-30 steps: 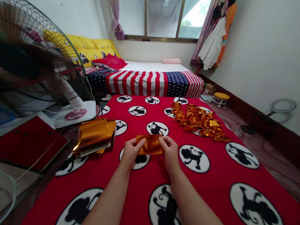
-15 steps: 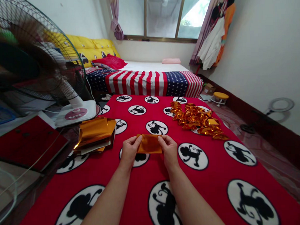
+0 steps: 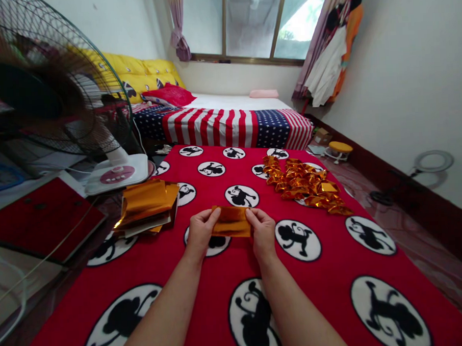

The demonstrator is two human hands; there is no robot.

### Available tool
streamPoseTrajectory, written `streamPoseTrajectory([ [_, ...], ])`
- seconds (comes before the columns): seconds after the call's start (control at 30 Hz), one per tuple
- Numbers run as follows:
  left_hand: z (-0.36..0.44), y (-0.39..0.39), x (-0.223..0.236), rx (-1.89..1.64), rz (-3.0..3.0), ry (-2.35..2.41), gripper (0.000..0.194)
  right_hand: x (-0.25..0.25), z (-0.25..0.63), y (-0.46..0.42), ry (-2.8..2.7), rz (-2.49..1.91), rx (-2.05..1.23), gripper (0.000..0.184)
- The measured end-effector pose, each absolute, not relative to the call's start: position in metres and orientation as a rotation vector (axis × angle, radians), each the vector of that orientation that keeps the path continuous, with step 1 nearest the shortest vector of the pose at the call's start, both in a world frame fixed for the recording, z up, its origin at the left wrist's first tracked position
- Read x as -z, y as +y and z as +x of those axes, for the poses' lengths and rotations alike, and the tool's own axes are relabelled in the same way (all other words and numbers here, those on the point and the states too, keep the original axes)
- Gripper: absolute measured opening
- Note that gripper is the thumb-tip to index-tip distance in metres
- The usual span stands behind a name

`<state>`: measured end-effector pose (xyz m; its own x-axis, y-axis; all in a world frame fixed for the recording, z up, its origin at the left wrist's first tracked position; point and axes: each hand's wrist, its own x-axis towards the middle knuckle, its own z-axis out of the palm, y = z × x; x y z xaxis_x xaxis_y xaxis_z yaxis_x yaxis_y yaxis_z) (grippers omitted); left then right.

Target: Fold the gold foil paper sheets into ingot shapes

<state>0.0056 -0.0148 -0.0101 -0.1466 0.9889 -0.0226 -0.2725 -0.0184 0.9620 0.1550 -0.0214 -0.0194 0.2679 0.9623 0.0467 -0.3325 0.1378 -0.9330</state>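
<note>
Between my two hands a small folded sheet of shiny gold foil paper is held out flat, its long side running left to right. My left hand pinches its left end, thumb on top. At the right end, my right hand grips it the same way, with the fingers behind. To the left lies a loose stack of gold foil sheets. Over on the right, several folded gold foil pieces sit in rows on the red cloth, which has monkey prints in white circles.
A fan with blurred blades stands at the left on a white base, beside a red-fronted cabinet. Behind the cloth is a bed with a striped, starred cover. A yellow stool stands at the right wall.
The gold foil paper and my right hand have shifted very slightly to the right. Both hands keep their hold on its ends; the stack and the folded pieces stay put.
</note>
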Motion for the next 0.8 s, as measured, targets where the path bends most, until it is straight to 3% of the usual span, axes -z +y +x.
streamPoseTrajectory([
  [0.27, 0.005, -0.012, 0.015, -1.414, 1.069, 1.180, 0.033, 0.020, 0.154, -0.021, -0.829, -1.000, -1.041, 0.025],
  [0.47, 0.003, -0.016, 0.014, -1.363, 1.515, 1.598, 0.032, 0.019, 0.156, -0.021, -1.087, -1.292, -0.764, 0.029],
  [0.67, 0.003, -0.024, 0.007, -0.940, 1.770, 2.112, 0.035, 0.014, 0.161, -0.025, -1.442, -1.724, -0.357, 0.025],
  [0.8, 0.004, -0.025, 0.005, -0.734, 1.861, 2.210, 0.031, 0.012, 0.160, -0.026, -1.599, -1.837, -0.174, 0.019],
])
